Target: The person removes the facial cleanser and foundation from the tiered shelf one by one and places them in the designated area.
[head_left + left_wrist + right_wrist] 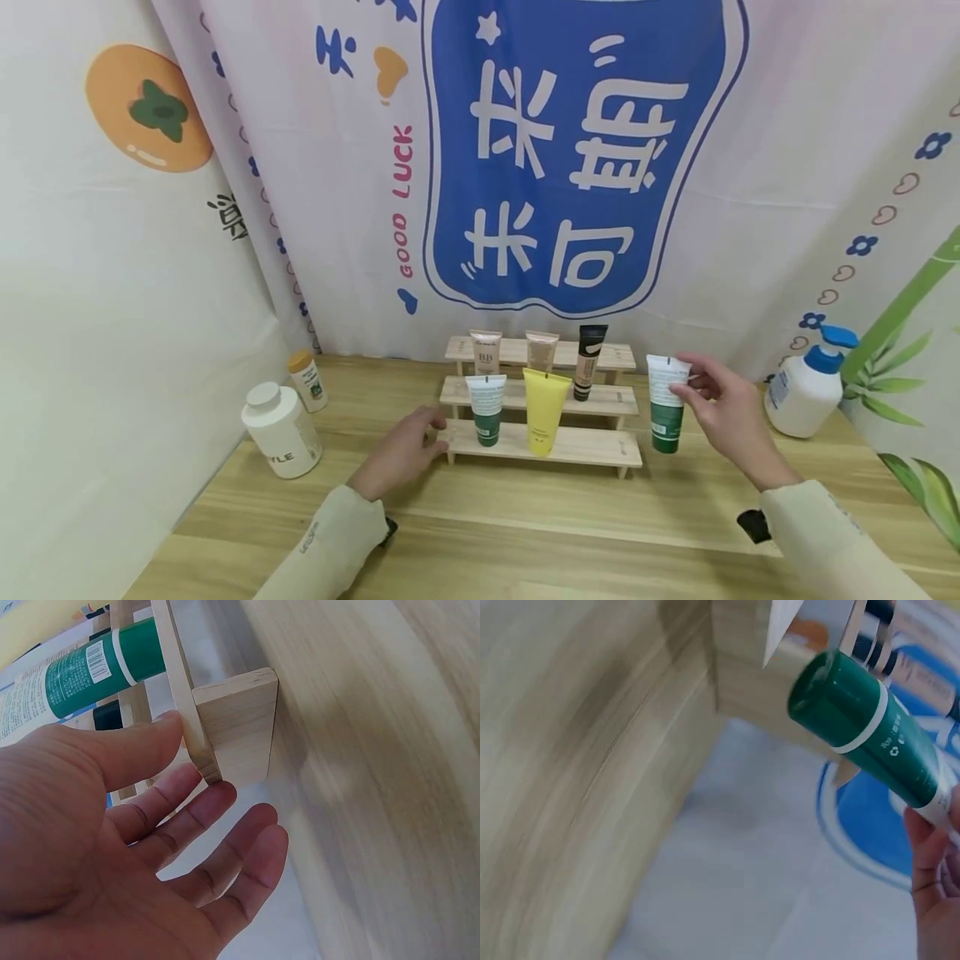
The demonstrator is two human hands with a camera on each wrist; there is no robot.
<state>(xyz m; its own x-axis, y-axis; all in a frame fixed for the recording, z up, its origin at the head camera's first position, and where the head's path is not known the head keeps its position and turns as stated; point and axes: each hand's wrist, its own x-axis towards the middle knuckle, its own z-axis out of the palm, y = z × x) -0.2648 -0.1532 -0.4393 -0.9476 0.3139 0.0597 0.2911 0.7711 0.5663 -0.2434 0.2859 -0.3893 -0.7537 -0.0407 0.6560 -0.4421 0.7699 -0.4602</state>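
On the wooden worktop [525, 517], the stepped wooden rack [592, 447] stands between my hands. My left hand [401, 454] lies slack-fingered, touching its left end. My right hand [723, 408] pinches a green-and-white tube [666, 404] just right of the rack, upright, green cap down, crimped end up.

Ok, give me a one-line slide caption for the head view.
Right hand holds a green-capped tube beside a three-tier wooden rack of cosmetic tubes; left hand touches the rack's end.
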